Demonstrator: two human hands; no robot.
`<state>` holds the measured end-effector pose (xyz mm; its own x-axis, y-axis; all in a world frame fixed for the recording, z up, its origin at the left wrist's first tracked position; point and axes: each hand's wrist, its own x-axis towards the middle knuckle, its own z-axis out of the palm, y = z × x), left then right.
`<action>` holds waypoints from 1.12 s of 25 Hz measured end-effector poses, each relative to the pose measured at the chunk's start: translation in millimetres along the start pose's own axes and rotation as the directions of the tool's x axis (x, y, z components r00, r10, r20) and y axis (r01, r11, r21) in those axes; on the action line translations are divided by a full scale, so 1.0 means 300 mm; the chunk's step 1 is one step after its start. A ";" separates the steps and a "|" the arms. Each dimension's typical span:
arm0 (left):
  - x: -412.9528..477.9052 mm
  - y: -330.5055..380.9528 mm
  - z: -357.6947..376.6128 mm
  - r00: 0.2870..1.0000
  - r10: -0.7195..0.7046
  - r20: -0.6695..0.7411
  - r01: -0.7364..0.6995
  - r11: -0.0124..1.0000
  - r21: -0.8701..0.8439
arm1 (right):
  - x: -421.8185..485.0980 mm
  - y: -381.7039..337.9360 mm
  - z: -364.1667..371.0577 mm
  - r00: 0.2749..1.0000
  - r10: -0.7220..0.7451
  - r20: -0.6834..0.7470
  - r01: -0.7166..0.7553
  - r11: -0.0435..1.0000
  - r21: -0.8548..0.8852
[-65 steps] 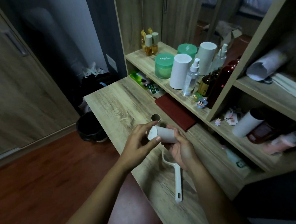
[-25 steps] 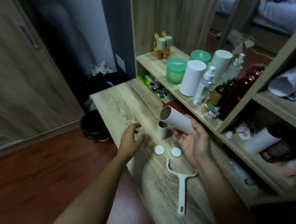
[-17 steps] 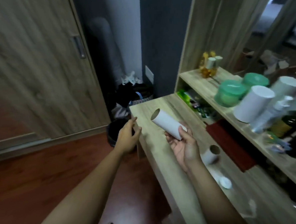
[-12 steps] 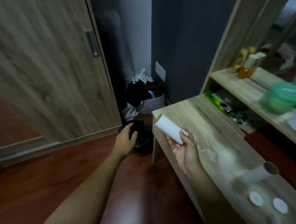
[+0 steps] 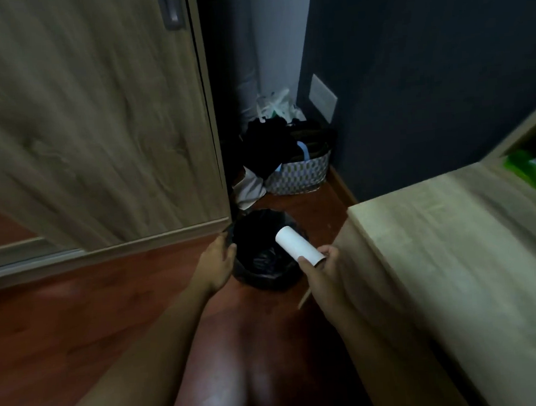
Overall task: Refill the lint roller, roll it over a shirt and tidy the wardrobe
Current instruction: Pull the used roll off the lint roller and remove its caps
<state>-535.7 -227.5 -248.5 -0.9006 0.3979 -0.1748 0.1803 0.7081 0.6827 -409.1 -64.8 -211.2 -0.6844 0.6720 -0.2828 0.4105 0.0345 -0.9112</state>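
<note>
My right hand [image 5: 322,273] grips one end of a white paper tube [image 5: 296,245], the roll from the lint roller. The tube slants out over the open mouth of a small black bin [image 5: 266,281] with a black liner, standing on the floor. My left hand [image 5: 215,264] rests on the bin's left rim, fingers curled over its edge. The lint roller handle, the other roll and the shirt are out of view.
The wooden table [image 5: 452,254] fills the right side, its corner close to my right hand. A wooden wardrobe door [image 5: 92,125] stands to the left. Behind the bin, a patterned basket [image 5: 302,174] holds dark clothes and bags. The floor is red-brown wood.
My view has swung left and down from the table to the floor. My right hand has carried the tube off the table to above the bin. My left hand has reached the bin's rim.
</note>
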 end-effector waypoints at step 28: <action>0.185 -0.200 0.141 0.989 0.020 0.144 -0.079 0.903 0.422 | 0.289 0.129 0.311 0.932 -0.134 0.336 0.312 0.767 -0.560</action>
<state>-579.8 -223.3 -329.3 -0.8304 0.4918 -0.2620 0.4011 0.8539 0.3315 -508.7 -74.0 -298.9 -0.8955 0.3734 -0.2421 0.4389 0.6507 -0.6197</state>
